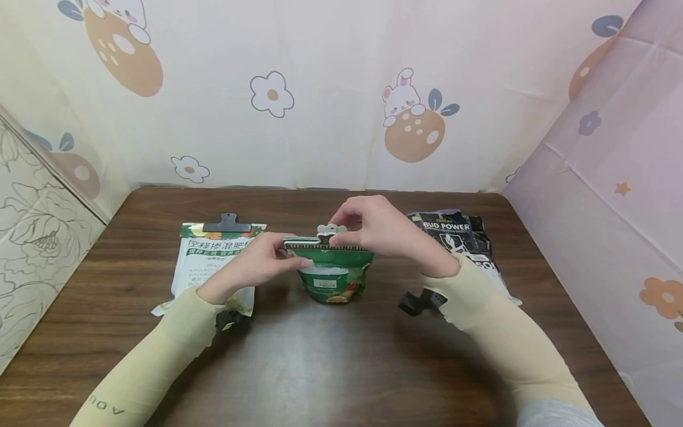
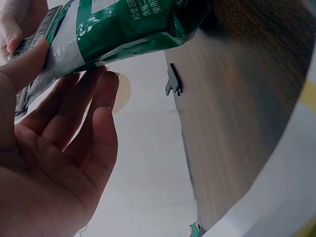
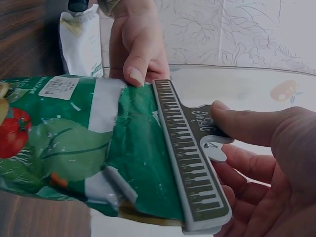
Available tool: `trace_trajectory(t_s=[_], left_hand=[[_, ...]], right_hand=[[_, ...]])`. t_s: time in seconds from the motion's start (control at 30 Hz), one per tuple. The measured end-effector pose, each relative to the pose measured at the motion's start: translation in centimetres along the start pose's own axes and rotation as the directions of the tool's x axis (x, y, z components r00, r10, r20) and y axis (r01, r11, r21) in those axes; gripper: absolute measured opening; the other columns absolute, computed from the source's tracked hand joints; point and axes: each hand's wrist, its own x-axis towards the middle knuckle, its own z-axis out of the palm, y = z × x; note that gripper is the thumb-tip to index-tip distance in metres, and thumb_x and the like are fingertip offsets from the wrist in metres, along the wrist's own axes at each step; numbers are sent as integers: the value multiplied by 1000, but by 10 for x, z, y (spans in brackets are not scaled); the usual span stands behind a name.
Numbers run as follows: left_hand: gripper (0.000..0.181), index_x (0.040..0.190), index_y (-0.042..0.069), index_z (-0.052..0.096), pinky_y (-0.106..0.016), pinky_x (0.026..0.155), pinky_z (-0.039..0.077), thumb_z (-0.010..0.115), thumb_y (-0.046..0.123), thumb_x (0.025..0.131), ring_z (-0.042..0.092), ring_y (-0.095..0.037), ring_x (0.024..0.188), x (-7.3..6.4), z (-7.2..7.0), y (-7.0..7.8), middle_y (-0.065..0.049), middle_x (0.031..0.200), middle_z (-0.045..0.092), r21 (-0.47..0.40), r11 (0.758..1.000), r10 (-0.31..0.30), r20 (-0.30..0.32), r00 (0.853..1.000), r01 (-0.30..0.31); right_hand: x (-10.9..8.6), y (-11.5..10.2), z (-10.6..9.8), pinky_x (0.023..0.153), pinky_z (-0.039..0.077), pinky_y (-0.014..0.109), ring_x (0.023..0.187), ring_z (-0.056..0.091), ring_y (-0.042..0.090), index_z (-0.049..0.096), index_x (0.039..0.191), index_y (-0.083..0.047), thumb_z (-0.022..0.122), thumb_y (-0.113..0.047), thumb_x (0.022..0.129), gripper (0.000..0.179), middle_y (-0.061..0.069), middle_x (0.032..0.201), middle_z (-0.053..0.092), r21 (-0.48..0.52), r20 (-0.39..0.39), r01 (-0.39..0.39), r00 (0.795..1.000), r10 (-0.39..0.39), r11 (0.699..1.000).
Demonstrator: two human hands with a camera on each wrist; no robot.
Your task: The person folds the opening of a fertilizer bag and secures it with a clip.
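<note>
A green bag (image 1: pixel 331 279) with a vegetable print and a white label stands upright at mid table. Along its top edge lies a long clip (image 3: pixel 190 153) with a piano-key pattern and the word "Music" on its handle. My right hand (image 1: pixel 381 228) pinches the clip's handle, thumb on the near side and fingers behind. My left hand (image 1: pixel 261 258) grips the bag's upper left edge, thumb in front. In the left wrist view, the other fingers of the left hand (image 2: pixel 64 148) extend loosely behind the bag.
To the left lies a white and green bag (image 1: pixel 200 261) with a black clip (image 1: pixel 228 223) on its top edge. A black and white "BUD POWER" bag (image 1: pixel 459 237) lies at the right, partly behind the right forearm. Behind the brown table (image 1: pixel 320 367) hangs a patterned cloth (image 1: pixel 331 136).
</note>
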Motion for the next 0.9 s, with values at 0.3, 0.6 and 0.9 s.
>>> trace_trajectory(t_s=[0.3,0.6,0.9], left_hand=[[33,117,15,71,-37,77,54,79,29,88,66,-15,88,-6,-3,-1,4,101,72,73,997,-27,-4,1000,27],[18,93,14,74,-35,64,49,76,31,90,61,-18,73,-12,-4,-2,0,90,73,96,994,-57,26,998,54],[22,93,12,74,-28,47,33,72,34,93,40,-10,50,-15,3,-4,3,70,62,109,992,-73,29,997,70]], right_hand=[[-14,14,0,73,53,33,80,63,12,73,113,-15,82,-27,85,32,-5,91,68,89,-51,34,998,-29,995],[-39,45,0,71,53,35,80,64,13,72,117,-14,84,-32,82,41,-5,98,69,88,-7,-41,999,42,995],[-50,66,21,72,52,36,79,67,13,69,115,-9,80,-31,85,39,-7,90,71,113,85,-74,994,65,991]])
